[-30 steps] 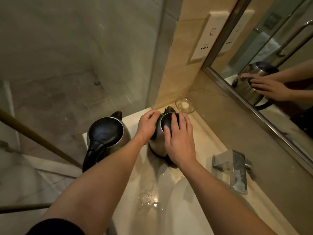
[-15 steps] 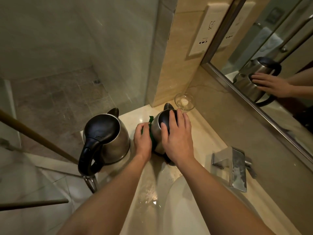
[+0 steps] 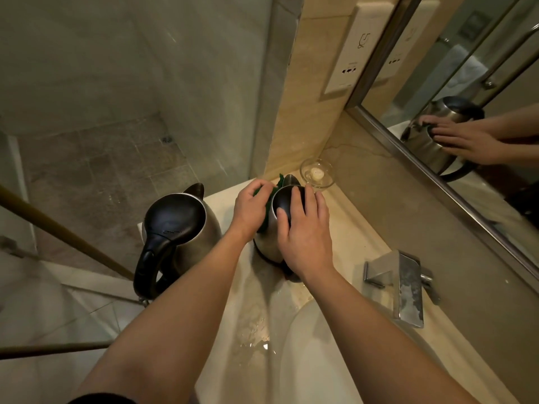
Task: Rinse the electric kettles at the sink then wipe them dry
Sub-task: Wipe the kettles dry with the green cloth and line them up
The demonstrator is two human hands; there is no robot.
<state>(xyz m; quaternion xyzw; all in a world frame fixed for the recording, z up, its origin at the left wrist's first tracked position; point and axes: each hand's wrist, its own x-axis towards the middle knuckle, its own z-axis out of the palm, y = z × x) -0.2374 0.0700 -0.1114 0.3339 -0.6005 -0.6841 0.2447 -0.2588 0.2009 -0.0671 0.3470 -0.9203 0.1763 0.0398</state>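
the steel electric kettle (image 3: 269, 231) being dried stands upright on the bench (image 3: 344, 228), near the back corner and just behind the sink basin (image 3: 320, 360), its spout turned toward the wall. the right hand (image 3: 306, 231) lies across the black lid with its fingers (image 3: 294, 199) spread and nearly straight, pressing down rather than gripping, which looks meant to keep the kettle from turning or sliding while the other side is rubbed. the left hand (image 3: 252, 207) presses a green cloth (image 3: 272, 189) against the kettle's left flank, fingers curled round the cloth; only edges of the cloth show past the knuckles and by the spout. a second electric kettle (image 3: 180, 228), larger in the view, stands apart to the left at the bench's outer edge with its black handle pointing toward the person, probably parked there so it is out of the wiping hand's way; whether it is already dry cannot be told. the bench is pale polished stone, and a film of water with small puddles glints on it in front of the kettles, so the base of the kettle may pick up wet again. a square chrome tap (image 3: 405, 287) sits to the right of the basin, not running. a small glass dish (image 3: 317, 173) with something pale in it sits in the corner just behind the kettle. a framed mirror (image 3: 466, 118) along the right wall repeats the hands and kettle, a white socket panel (image 3: 350, 53) hangs on the beige tiled pillar, and a glass shower enclosure (image 3: 116, 112) with a grey tiled floor fills the left.
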